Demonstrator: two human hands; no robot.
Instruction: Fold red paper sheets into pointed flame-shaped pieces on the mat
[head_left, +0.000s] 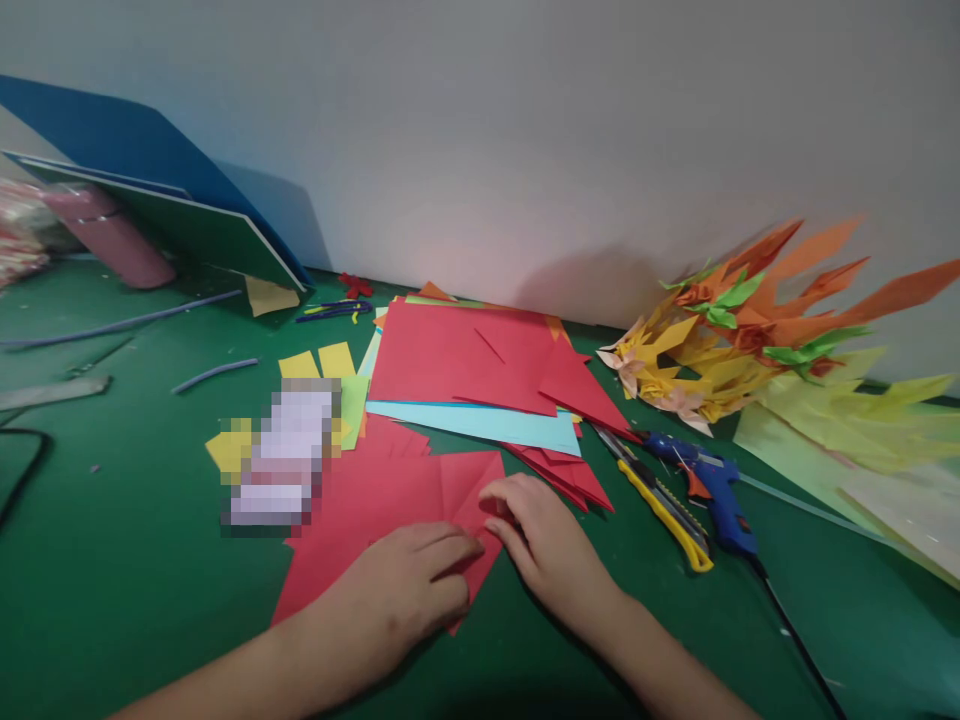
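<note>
A sheet of red paper (360, 500) lies on the green table close in front of me, with crease lines near its upper right corner. My right hand (544, 530) has thumb and fingers closed on the sheet's right edge. From the lower left, my left hand (412, 575) reaches over the same sheet, its fingers curled and pressed together on a folded part near that edge. Just beyond is a stack of red paper (457, 350) with light blue paper (480, 425) showing underneath. Folded red pieces (562, 475) stick out at the stack's right.
At right lie a yellow cutter knife (667, 515) and a blue glue gun (705, 480) with its cord. Behind them stand folded orange and yellow paper flowers (720, 340). A blurred-out flat object (285, 450), yellow paper squares (336, 359) and a pink bottle (112, 235) are leftward.
</note>
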